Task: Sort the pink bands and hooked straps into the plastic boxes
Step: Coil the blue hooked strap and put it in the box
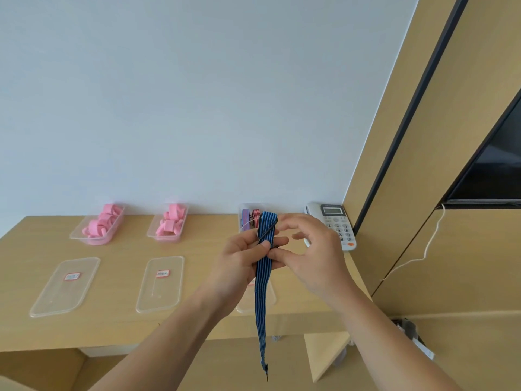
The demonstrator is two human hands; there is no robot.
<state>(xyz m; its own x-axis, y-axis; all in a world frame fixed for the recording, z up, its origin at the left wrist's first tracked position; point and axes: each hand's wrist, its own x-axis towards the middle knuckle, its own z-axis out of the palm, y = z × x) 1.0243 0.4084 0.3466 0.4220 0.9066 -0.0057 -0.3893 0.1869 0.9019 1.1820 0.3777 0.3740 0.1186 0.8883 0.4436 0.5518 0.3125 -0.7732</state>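
A blue striped strap [263, 292] hangs folded — pink bands [99, 224] fill two boxes [75, 235] (uncovered).

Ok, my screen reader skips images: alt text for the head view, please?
A left hand and right hand hold a blue striped strap above a wooden table, its tail hanging. Behind, two clear boxes hold pink bands.

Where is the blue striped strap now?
Head view, right of centre: the blue striped strap is held by the left hand and right hand before the rightmost plastic box, its end hanging down.
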